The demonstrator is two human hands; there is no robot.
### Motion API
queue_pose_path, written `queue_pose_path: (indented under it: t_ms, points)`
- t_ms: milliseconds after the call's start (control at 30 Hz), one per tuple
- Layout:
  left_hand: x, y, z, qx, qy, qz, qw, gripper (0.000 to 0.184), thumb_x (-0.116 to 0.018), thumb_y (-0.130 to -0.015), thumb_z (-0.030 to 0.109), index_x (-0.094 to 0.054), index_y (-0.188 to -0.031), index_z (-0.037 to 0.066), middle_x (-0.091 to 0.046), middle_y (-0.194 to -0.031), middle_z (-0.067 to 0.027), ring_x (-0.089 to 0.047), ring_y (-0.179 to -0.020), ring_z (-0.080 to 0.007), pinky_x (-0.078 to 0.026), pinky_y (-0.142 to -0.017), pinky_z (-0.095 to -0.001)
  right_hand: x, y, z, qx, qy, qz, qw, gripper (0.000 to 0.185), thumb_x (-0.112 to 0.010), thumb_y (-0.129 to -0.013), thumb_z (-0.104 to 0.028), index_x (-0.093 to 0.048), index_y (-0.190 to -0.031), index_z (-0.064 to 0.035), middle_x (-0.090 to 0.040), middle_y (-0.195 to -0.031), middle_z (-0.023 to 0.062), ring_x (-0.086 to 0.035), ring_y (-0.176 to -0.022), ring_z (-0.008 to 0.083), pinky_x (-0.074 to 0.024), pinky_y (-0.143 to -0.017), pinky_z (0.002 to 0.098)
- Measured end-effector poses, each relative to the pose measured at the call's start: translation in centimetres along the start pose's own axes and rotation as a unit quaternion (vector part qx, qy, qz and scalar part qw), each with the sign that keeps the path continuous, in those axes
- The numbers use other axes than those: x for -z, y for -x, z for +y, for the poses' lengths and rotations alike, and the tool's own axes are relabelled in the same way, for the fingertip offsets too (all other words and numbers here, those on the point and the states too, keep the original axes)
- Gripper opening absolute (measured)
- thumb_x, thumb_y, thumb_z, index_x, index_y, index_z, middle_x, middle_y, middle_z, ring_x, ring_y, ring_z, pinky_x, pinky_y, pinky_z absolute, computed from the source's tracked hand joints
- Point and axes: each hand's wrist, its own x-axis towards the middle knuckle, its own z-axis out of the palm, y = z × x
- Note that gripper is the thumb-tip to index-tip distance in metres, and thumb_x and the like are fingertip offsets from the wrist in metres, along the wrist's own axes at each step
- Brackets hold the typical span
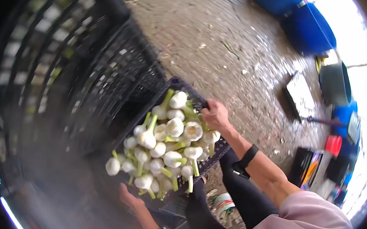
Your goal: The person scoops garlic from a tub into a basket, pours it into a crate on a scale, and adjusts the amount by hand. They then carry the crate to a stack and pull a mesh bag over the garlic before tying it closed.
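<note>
A dark plastic crate (221, 149) full of white garlic bulbs (175, 127) with green stems lies tilted between my hands. My right hand (216, 115) is closed round its upper rim, with a black band on the wrist. My left hand (131, 198) is at the crate's opposite, lower end; its thumb side shows, while bulbs and blur hide most of its grip. Some bulbs, such as the one at the far left (112, 166), hang out past the edge.
Large black slatted crates (129, 59) with pale contents stand at the left. Blue tubs (310, 32), a grey-green bucket (335, 83), a white-topped flat box (301, 95) and a red container (333, 145) line the right. A white-and-red bucket (223, 204) stands near my legs on the littered floor.
</note>
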Motion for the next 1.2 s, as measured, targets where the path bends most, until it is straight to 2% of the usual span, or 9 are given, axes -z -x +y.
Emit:
queue_pose_path:
  t_ms: [133,333,433,533,767,900,967,1133,1200]
  points:
    - [-3.1,4.2,2.0,-0.125,-0.087,0.029,0.988,0.05,-0.048,-0.088,0.029,-0.049,-0.104,-0.018,-0.052,-0.106,-0.0185,-0.049,-0.091,-0.0253,-0.039,-0.083,-0.038,-0.8,0.7,0.2,0.077,0.008,0.092,0.993,0.012,-0.053,-0.066,-0.01,-0.048,-0.072,0.0,-0.055,-0.074,0.0187,-0.055,-0.072,0.0364,-0.0439,-0.066,0.047]
    - [-2.5,3.2,2.1,-0.137,-0.167,0.099,0.971,0.056,-0.046,-0.09,0.032,-0.041,-0.117,-0.016,-0.046,-0.12,-0.02,-0.047,-0.102,-0.0246,-0.039,-0.09,-0.0376,0.1,1.2,-0.2,0.084,-0.009,0.067,0.994,0.013,-0.053,-0.065,-0.009,-0.048,-0.076,-0.0036,-0.05,-0.072,0.0113,-0.05,-0.07,0.0264,-0.0381,-0.062,0.0387]
    - [0.1,0.7,1.8,-0.087,-0.212,0.124,0.965,0.062,-0.044,-0.09,0.037,-0.032,-0.129,-0.009,-0.038,-0.131,-0.0188,-0.043,-0.112,-0.026,-0.035,-0.096,-0.0381,0.2,0.9,-0.5,0.067,0.001,0.016,0.998,0.013,-0.055,-0.065,-0.011,-0.051,-0.075,-0.0033,-0.05,-0.072,0.01,-0.05,-0.071,0.0238,-0.0368,-0.062,0.0368]
    - [-2.2,4.0,2.7,-0.049,-0.169,0.013,0.984,0.058,-0.036,-0.091,0.045,-0.039,-0.131,0.002,-0.043,-0.133,-0.0095,-0.044,-0.117,-0.026,-0.034,-0.099,-0.0398,0.4,0.9,-0.5,0.057,-0.021,-0.025,0.998,0.017,-0.056,-0.064,-0.013,-0.055,-0.077,-0.0017,-0.052,-0.073,0.0109,-0.051,-0.073,0.024,-0.0364,-0.065,0.0374]
    - [-8.0,10.2,4.5,0.06,-0.114,0.003,0.992,0.056,-0.033,-0.092,0.045,-0.04,-0.13,0.005,-0.044,-0.132,-0.0099,-0.044,-0.117,-0.0274,-0.034,-0.099,-0.0409,1.5,-0.5,-0.8,0.06,-0.032,-0.04,0.997,0.016,-0.058,-0.06,-0.013,-0.057,-0.071,-0.0016,-0.053,-0.068,0.0116,-0.051,-0.069,0.0247,-0.0362,-0.063,0.0371]
    - [-4.3,5.9,2.5,0.002,-0.127,0.001,0.992,0.056,-0.032,-0.092,0.044,-0.04,-0.131,0.004,-0.043,-0.132,-0.0114,-0.044,-0.116,-0.0281,-0.034,-0.098,-0.0415,2.1,-1.4,-1.1,0.071,-0.022,-0.059,0.996,0.017,-0.058,-0.062,-0.015,-0.059,-0.072,0.0,-0.055,-0.069,0.0123,-0.052,-0.07,0.0242,-0.0361,-0.063,0.0373]
    - [-4.7,6.0,1.8,-0.089,-0.198,0.087,0.972,0.057,-0.031,-0.092,0.044,-0.039,-0.131,0.003,-0.043,-0.132,-0.0126,-0.045,-0.116,-0.0287,-0.035,-0.098,-0.0418,1.6,-1.3,-0.9,0.071,-0.012,-0.055,0.996,0.017,-0.058,-0.062,-0.014,-0.058,-0.072,-0.0004,-0.054,-0.069,0.0117,-0.051,-0.069,0.0238,-0.0361,-0.063,0.0368]
    - [-6.2,7.9,2.7,-0.012,-0.159,0.011,0.987,0.06,-0.031,-0.093,0.045,-0.037,-0.13,-0.002,-0.041,-0.132,-0.0146,-0.043,-0.118,-0.0289,-0.033,-0.099,-0.0418,1.6,-0.3,-0.2,0.087,-0.003,-0.017,0.996,0.014,-0.055,-0.066,-0.013,-0.055,-0.075,-0.0014,-0.052,-0.07,0.0101,-0.05,-0.072,0.0234,-0.0364,-0.064,0.0365]
    - [-1.3,1.5,1.4,-0.063,-0.183,0.036,0.98,0.059,-0.039,-0.092,0.043,-0.038,-0.129,-0.003,-0.043,-0.13,-0.014,-0.045,-0.116,-0.0274,-0.034,-0.099,-0.0402,1.1,-0.2,-0.3,0.101,0.016,0.011,0.995,0.013,-0.053,-0.067,-0.012,-0.052,-0.077,-0.0021,-0.052,-0.072,0.0102,-0.05,-0.072,0.0235,-0.0364,-0.064,0.0366]
